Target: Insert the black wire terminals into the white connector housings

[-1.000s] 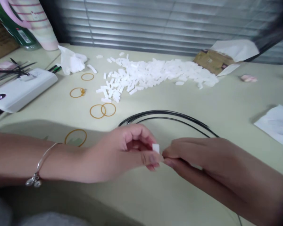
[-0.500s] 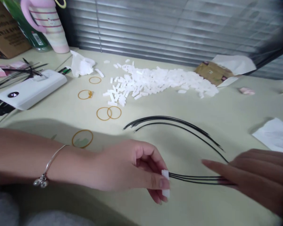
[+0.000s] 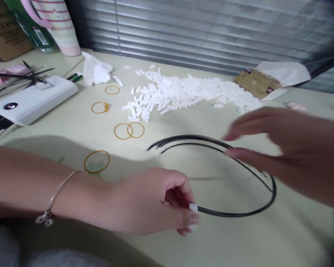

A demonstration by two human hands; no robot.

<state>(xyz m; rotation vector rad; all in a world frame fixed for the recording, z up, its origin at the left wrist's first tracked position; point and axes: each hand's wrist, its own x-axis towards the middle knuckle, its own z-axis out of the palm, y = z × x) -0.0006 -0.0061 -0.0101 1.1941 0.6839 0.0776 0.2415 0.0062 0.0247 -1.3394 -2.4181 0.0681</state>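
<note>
Between thumb and fingers, my left hand (image 3: 156, 204) pinches a small white plastic connector (image 3: 193, 208). Black wires (image 3: 233, 214) run out of the connector's right side and curve round to the right in a loop. Above them lie more thin black wires (image 3: 189, 138) with bare metal tips at their left ends. Over the right part of these wires hovers my right hand (image 3: 284, 152), blurred, its thumb and forefinger apart with nothing visible between them. I cannot tell whether its fingertips touch the wires.
A heap of small white connectors (image 3: 180, 92) spreads along the back beside a brown packet (image 3: 257, 83). Several yellow rubber bands (image 3: 97, 151) lie left of centre. A white power bank (image 3: 39, 100), crumpled tissue (image 3: 96, 70) and a striped tumbler (image 3: 64, 31) stand at the left.
My right hand has let go of the black wires by the connector and moved up and left over the loose wires. My left hand still pinches the connector.
</note>
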